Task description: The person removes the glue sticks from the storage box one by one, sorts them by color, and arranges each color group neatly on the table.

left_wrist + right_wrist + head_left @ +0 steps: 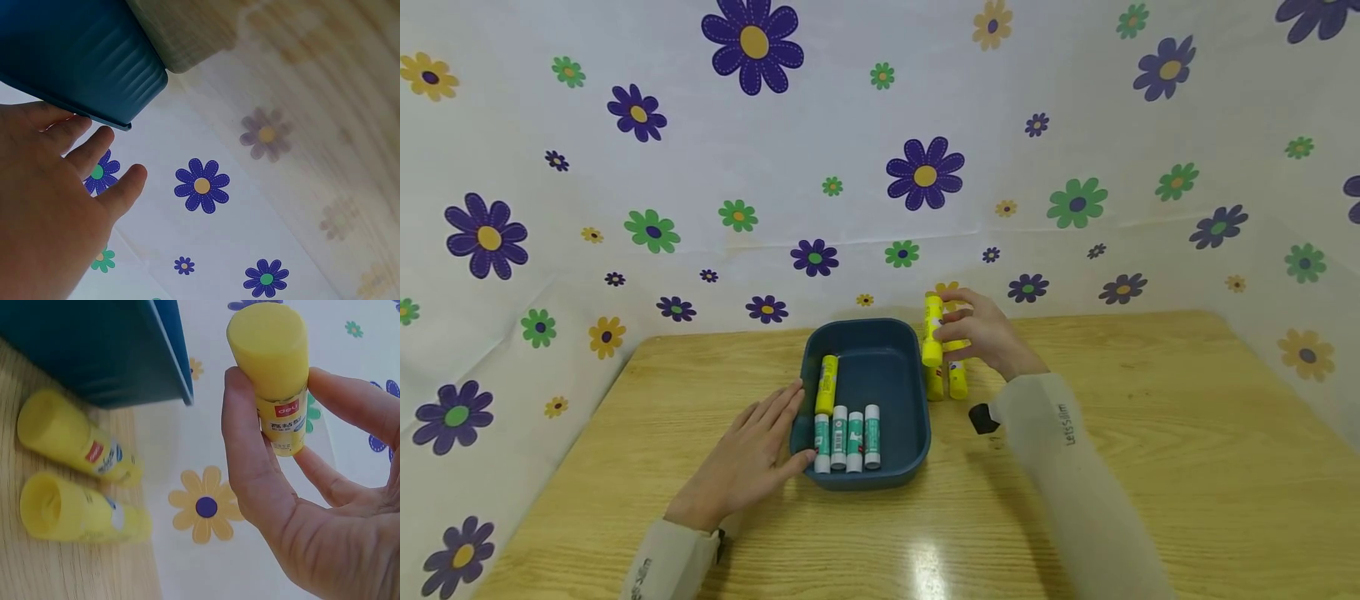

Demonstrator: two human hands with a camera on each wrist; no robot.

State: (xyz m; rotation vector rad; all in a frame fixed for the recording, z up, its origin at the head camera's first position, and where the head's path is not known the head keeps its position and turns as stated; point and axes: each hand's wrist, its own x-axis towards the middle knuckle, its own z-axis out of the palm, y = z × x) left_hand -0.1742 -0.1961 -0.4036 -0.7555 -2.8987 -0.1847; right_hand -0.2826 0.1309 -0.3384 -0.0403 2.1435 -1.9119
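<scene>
My right hand (981, 333) pinches a yellow glue stick (932, 331) (273, 369) between thumb and fingers, lifted just off the table to the right of the dark blue tray (917, 392). Two more yellow glue sticks (947, 379) (75, 444) lie on the table beneath that hand. Inside the tray lie one yellow glue stick (827, 383) and three white-and-green ones (847, 437). My left hand (752, 454) lies with straight fingers against the tray's left wall; in the left wrist view its fingers (94, 150) touch the tray's rim (106, 119).
The wooden table (1150, 417) is bounded by flower-print sheets (925, 175) at the back and both sides. A small black object (979, 417) sits by my right sleeve.
</scene>
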